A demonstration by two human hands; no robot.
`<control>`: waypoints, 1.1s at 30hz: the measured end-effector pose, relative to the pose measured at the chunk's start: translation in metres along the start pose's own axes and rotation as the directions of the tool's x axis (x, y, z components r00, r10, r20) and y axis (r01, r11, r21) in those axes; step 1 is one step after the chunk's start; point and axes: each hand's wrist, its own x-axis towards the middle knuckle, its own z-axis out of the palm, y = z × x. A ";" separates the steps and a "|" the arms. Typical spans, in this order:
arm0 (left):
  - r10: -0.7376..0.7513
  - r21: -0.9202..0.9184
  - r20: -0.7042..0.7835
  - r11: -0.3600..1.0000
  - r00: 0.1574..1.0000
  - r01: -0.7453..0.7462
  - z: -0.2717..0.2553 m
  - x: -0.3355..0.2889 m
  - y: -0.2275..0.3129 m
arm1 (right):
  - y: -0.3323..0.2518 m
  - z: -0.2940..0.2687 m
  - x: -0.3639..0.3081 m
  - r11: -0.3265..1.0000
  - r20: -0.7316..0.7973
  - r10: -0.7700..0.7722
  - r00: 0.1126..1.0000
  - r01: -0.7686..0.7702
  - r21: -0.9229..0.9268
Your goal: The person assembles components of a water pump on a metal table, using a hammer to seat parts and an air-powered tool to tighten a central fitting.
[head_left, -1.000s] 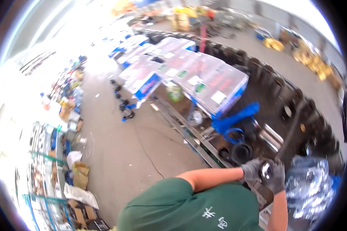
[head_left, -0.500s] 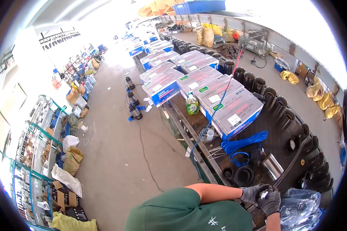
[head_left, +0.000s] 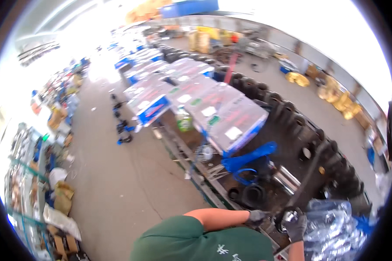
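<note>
My right hand (head_left: 296,227), in a grey glove, is closed around a small round part with a shiny metal face (head_left: 288,216) and a dark rim, near the bench's front edge. My left hand (head_left: 257,217), also gloved, sits a little to the left and apart from that part; blur smears its fingers. Just beyond the hands lie a black ring-shaped part (head_left: 253,195), a smaller black ring (head_left: 234,193) and a shiny metal cylinder (head_left: 286,180). Clear plastic bags (head_left: 333,228) are heaped beside my right hand.
Silver-and-blue cartons (head_left: 231,114) stand along the bench, with a green bottle (head_left: 184,120) beside them. A blue cable coil (head_left: 250,157) lies nearer. Dark cylinders (head_left: 287,114) line the right edge. Loaded shelves (head_left: 24,187) stand at far left; black pumps (head_left: 119,117) stand on the floor.
The view has swung, shifting the scene leftward and blurring it. My hands, together around the part before, are now apart; the part stays with my right hand.
</note>
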 end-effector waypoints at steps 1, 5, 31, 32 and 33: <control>-0.034 0.117 -0.056 0.992 0.998 0.040 0.014 -0.006 0.007 | 0.007 -0.003 -0.007 0.989 0.030 0.147 0.989 -0.147 0.009; 0.072 -0.655 0.387 0.723 0.919 0.219 0.049 -0.002 0.046 | -0.002 -0.025 -0.019 0.760 -0.013 0.304 0.953 -0.234 0.606; 0.778 0.497 0.037 0.530 0.627 -0.687 0.242 -0.026 0.190 | 0.013 -0.004 -0.047 -0.022 -0.175 0.360 0.916 0.196 0.980; 0.798 0.353 0.032 0.554 0.602 -0.754 0.239 -0.021 0.184 | 0.017 0.001 -0.046 -0.123 -0.148 0.378 0.914 0.208 0.970; 0.776 0.321 0.026 0.590 0.630 -0.741 0.235 -0.012 0.183 | 0.023 0.005 -0.044 -0.192 -0.123 0.403 0.907 0.215 0.958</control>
